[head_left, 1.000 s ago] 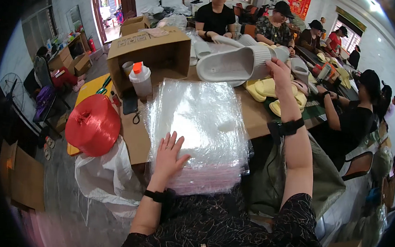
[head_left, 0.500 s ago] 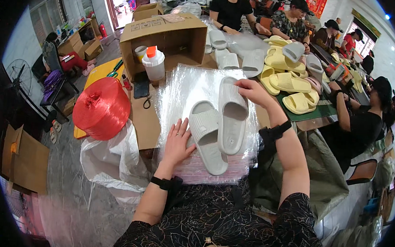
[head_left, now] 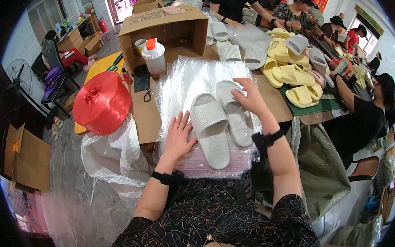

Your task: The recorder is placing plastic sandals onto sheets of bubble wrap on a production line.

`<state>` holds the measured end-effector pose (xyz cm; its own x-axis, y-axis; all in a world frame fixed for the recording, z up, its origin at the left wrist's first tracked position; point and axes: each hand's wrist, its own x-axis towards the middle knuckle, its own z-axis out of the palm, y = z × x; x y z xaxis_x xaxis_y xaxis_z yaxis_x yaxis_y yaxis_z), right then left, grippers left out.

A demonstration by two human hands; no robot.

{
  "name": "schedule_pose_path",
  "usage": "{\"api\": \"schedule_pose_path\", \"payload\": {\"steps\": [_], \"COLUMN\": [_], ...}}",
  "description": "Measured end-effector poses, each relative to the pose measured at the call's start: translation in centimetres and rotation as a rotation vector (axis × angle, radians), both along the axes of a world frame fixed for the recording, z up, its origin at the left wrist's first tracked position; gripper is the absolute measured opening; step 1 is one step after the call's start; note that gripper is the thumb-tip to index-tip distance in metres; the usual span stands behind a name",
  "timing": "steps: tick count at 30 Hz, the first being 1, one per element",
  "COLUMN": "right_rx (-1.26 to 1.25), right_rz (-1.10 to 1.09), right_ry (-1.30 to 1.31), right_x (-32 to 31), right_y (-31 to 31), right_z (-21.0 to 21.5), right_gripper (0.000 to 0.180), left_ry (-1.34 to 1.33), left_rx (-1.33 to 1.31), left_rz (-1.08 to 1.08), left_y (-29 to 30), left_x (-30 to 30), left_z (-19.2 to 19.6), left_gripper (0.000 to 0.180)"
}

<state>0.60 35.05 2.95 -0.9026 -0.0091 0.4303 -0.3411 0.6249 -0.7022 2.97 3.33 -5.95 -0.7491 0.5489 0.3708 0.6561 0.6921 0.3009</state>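
Observation:
Two light grey slide slippers lie side by side, toes away from me, on a stack of clear plastic bags. The left slipper shows its ribbed strap and bare footbed. Its neighbour, the right slipper, slants with its heel to the right. My right hand is closed at the strap of the right slipper, thumb on top, covering part of it. My left hand rests flat on the bags beside the left slipper, fingers spread, holding nothing.
A red twine roll stands at left, near a white bottle with an orange cap, a phone and an open cardboard box. Yellow slippers are piled at right. Several people work along the far and right side.
The right slipper's heel has swung to the right, off the left slipper, which it overlapped before. My right hand has moved slightly down with it. My left hand stays on the bags.

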Motion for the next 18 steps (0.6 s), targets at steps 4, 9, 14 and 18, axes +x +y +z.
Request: {"api": "schedule_pose_path", "payload": {"steps": [4, 9, 14, 18], "right_rx": [0.142, 0.217, 0.309, 0.32], "right_rz": [-0.139, -0.089, -0.145, -0.313], "right_ry": [0.181, -0.235, -0.14, -0.039], "right_x": [5.4, 10.1, 8.2, 5.8], "right_y": [-2.5, -4.9, -5.4, -5.9], "right_z": [1.7, 0.3, -3.4, -5.1], "right_gripper": [0.03, 0.055, 0.06, 0.048], "left_ry": [0.01, 0.009, 0.025, 0.022], "left_rx": [-0.008, -0.021, -0.03, -0.022], "left_rz": [0.015, 0.019, 0.017, 0.01], "left_y": [-0.2, -0.4, -0.1, 0.2], "left_x": [0.1, 0.0, -0.2, 0.2], "left_z": [-0.1, -0.3, -0.4, 0.1], "left_gripper": [0.06, 0.059, 0.061, 0.065]}}
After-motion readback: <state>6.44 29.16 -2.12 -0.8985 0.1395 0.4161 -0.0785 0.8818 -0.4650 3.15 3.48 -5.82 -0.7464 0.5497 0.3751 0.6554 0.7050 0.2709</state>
